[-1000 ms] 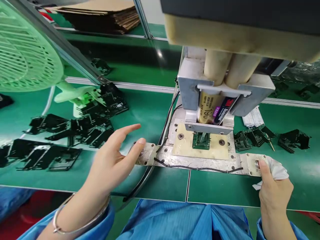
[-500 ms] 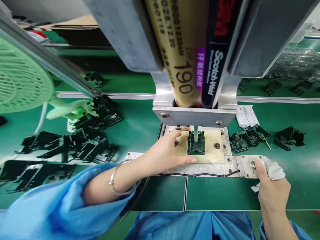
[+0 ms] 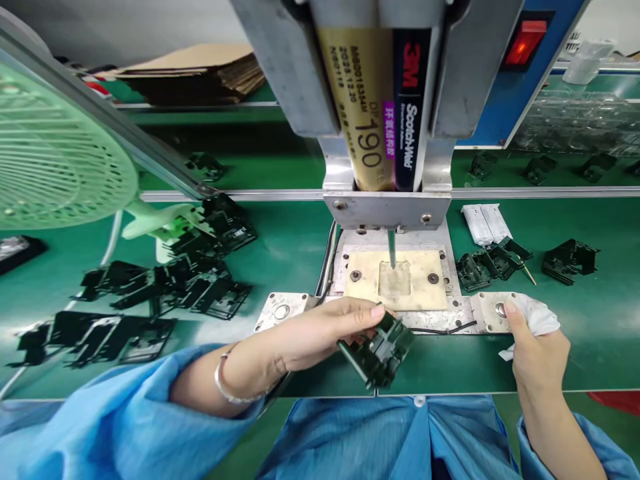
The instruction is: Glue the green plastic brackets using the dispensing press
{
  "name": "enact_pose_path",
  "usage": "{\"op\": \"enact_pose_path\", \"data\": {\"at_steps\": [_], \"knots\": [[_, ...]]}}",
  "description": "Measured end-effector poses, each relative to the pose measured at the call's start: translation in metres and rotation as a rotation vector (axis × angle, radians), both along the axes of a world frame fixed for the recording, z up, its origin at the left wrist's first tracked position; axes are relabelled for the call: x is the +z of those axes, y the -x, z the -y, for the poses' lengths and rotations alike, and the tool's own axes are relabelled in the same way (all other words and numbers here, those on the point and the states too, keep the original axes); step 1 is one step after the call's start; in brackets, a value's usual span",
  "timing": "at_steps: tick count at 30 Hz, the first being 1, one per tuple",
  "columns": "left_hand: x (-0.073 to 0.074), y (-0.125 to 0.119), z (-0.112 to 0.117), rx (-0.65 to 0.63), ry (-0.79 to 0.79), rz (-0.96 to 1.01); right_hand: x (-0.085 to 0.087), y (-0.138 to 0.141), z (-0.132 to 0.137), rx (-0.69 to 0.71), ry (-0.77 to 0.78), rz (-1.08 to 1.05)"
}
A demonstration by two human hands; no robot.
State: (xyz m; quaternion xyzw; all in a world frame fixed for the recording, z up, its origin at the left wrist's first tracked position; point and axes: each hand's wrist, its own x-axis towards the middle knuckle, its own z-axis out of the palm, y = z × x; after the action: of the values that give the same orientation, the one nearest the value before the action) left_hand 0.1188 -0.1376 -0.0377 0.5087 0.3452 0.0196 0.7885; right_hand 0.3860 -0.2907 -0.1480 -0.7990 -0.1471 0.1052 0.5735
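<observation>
Your left hand [image 3: 320, 330] was in the lower middle of the frame. Its fingers were closed around one black plastic part [image 3: 379, 350], held just above the green surface [image 3: 450, 367]. Your right hand [image 3: 537, 357], at the lower right, was curled around one white cloth [image 3: 540, 319], and its thumb lay on one round silver button [image 3: 500, 309]. A second button [image 3: 281, 311] sat just left of your left hand, so there were two in all. Between the two lay one tan plate [image 3: 425, 290] with one empty hollow [image 3: 395, 279] in its middle. One thin nozzle [image 3: 391, 248] hung over that hollow, under two glue tubes [image 3: 373, 113], one gold and one black. One green fan [image 3: 55, 160] filled the upper left. More black parts lay in a pile [image 3: 190, 287] at the left, too tangled to count.
</observation>
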Motion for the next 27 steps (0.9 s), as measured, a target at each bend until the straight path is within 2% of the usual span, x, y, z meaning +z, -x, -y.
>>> {"op": "enact_pose_path", "data": {"at_steps": [3, 4, 5, 6, 9, 12, 14, 16, 18, 22, 23, 25, 27], "knots": [[-0.005, 0.009, 0.027, -0.011, 0.279, 0.152, 0.003, 0.009, 0.016, -0.062, -0.132, 0.157], [-0.007, 0.011, 0.036, -0.029, 0.338, 0.19, 0.009, 0.014, 0.024, -0.023, -0.192, 0.22], [-0.009, 0.012, 0.044, -0.038, 0.375, 0.217, 0.017, 0.021, 0.032, 0.086, -0.243, 0.264], [-0.01, 0.012, 0.051, -0.053, 0.403, 0.24, 0.03, 0.029, 0.039, 0.266, -0.29, 0.285], [-0.016, 0.01, 0.067, -0.084, 0.468, 0.266, 0.078, 0.057, 0.044, 1.03, -0.353, 0.277], [-0.022, 0.01, 0.077, -0.055, 0.481, 0.21, 0.115, 0.084, 0.024, 1.372, -0.352, 0.293], [-0.023, 0.011, 0.081, -0.029, 0.48, 0.141, 0.121, 0.096, 0.01, 1.497, -0.365, 0.329], [-0.021, 0.013, 0.083, -0.047, 0.487, 0.104, 0.119, 0.103, 0.003, 1.523, -0.363, 0.41], [-0.017, 0.014, 0.083, -0.052, 0.464, 0.115, 0.113, 0.105, 0.004, 1.491, -0.348, 0.471], [-0.013, 0.015, 0.081, -0.162, 0.337, 0.285, 0.104, 0.098, 0.024, 1.459, -0.334, 0.437], [-0.013, 0.016, 0.08, -0.189, 0.296, 0.337, 0.099, 0.096, 0.03, 1.415, -0.328, 0.406], [-0.014, 0.019, 0.081, -0.167, 0.159, 0.43, 0.085, 0.088, 0.044, 1.204, -0.339, 0.314], [-0.015, 0.024, 0.082, -0.026, -0.125, 0.518, 0.066, 0.08, 0.056, 0.819, -0.369, 0.18]]}}
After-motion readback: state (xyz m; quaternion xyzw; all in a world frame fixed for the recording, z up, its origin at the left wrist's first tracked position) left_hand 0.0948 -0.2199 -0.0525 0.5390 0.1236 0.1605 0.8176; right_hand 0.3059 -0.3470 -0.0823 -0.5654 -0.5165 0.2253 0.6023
